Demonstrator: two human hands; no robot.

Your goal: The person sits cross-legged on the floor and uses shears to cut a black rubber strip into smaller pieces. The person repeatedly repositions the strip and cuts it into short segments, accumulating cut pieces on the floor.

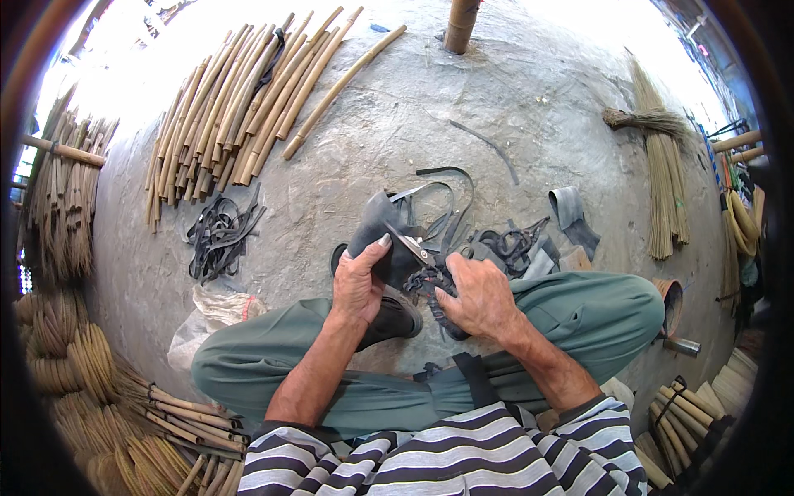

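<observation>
My left hand [356, 285] pinches a piece of dark grey rubber sheet [376, 221] between thumb and fingers, above my crossed legs. In my right hand [484, 299] is a pair of scissors [413, 248], its handles wrapped in black strips. The blades lie against the rubber, their tips close to my left thumb. Whether they are cutting into it cannot be made out. Long dark rubber strips [471, 194] curl on the floor just beyond my hands. A tangle of black strips [514, 246] lies to the right, near a loose grey rubber piece [574, 219].
Bamboo poles [240, 107] lie in a row at the far left, with a heap of black strips [219, 236] below them. A bamboo post [461, 25] rises from the floor ahead. Stick bundles [662, 174] lie at right. A whitish sack [198, 331] sits beside my left knee.
</observation>
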